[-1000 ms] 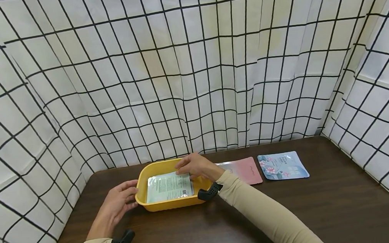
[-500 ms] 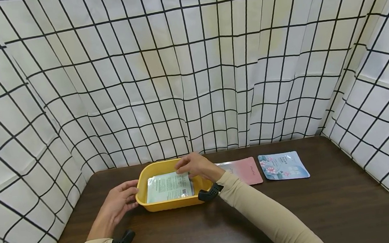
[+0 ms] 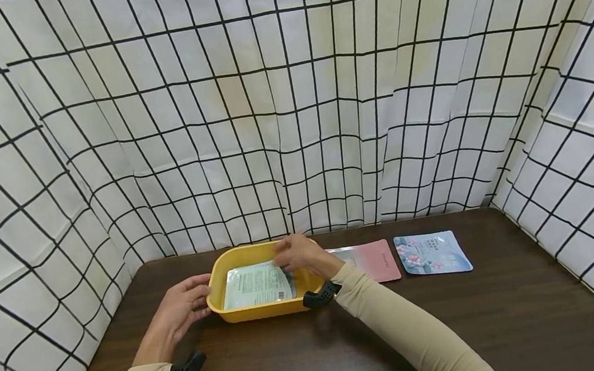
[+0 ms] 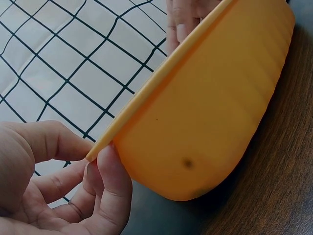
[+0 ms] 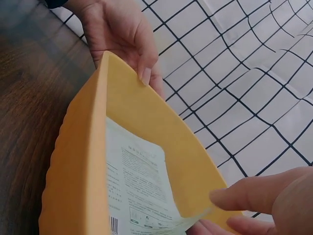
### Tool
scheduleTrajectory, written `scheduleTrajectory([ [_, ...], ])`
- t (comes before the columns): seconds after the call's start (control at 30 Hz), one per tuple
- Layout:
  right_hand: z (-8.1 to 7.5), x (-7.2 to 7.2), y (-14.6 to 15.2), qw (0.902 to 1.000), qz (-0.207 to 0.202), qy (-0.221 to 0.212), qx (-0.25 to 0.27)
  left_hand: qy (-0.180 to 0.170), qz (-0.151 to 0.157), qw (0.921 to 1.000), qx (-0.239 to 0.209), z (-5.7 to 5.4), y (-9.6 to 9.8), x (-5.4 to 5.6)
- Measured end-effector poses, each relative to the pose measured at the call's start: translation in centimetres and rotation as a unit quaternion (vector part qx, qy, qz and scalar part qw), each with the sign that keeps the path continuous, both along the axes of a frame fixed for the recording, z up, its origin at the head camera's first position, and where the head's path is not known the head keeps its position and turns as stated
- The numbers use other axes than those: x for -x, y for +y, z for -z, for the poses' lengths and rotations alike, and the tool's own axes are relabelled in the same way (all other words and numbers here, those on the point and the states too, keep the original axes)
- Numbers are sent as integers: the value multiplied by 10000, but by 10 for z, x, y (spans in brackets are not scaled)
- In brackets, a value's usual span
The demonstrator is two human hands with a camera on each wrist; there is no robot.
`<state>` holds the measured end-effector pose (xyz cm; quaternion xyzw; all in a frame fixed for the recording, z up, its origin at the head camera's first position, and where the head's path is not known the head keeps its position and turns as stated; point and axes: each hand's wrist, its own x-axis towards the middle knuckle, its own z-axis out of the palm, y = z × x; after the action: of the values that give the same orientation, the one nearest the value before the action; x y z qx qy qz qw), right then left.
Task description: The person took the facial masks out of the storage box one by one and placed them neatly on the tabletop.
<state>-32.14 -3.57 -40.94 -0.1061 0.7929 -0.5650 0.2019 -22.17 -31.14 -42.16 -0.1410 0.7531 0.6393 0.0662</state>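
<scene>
A yellow plastic tub stands at the left of the table. Its left rim is pinched between the thumb and fingers of my left hand, also plain in the left wrist view. Inside lies a pale green sheet mask packet, its printed text and barcode facing up. My right hand reaches into the tub and pinches the packet's far right corner, which bends upward in the right wrist view. Something under the packet shows only as a thin edge.
Right of the tub, partly behind my right wrist, lies a pink packet. A blue floral packet lies farther right on the dark wooden table. White grid-patterned curtains enclose the back and sides.
My right hand has shifted slightly to the right, and the packet's held corner now curls up more. The left hand stays at the tub's rim.
</scene>
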Motion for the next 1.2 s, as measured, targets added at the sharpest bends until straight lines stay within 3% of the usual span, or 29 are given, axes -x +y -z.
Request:
scheduleTrajectory([
  [0.23, 1, 1, -2, 9992, -99, -369, -94, -11, -18, 10000, 45, 0, 1, 0],
  [0.5, 1, -3, -2, 9972, -314, -105, -670, -47, -59, 10000, 54, 1, 1, 1],
  [0.9, -1, -8, 0, 9923, -968, -148, -761, -48, -115, 9999, 7, 2, 0, 1],
  [1.2, 1, -12, -2, 9948, -921, 49, -422, -21, -86, 10000, -5, 2, 0, 1],
])
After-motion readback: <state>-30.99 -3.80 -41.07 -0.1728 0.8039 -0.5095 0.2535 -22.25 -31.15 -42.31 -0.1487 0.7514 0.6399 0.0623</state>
